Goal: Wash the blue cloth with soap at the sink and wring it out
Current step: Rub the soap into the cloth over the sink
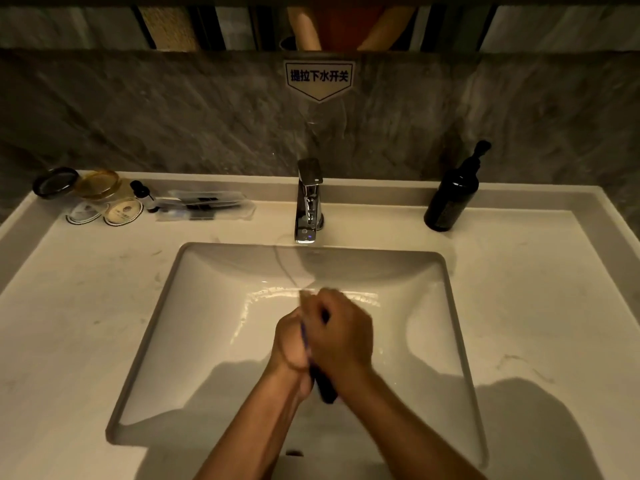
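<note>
Both my hands are pressed together over the middle of the white sink basin [194, 341]. My left hand [289, 344] and my right hand [341, 336] are shut on the blue cloth [323, 388], which is bunched between the palms. Only a dark blue end shows below the hands, plus a thin blue edge between them. The chrome faucet [309, 202] stands behind the basin; I see no water stream. A dark soap pump bottle [452, 199] stands on the counter at the back right.
Two glass cups [79, 183], round coasters [123, 212] and wrapped toiletry packets [204, 204] sit on the counter at the back left. A grey stone wall with a sign [318, 77] rises behind the faucet. Pale counter [536, 306] flanks the basin.
</note>
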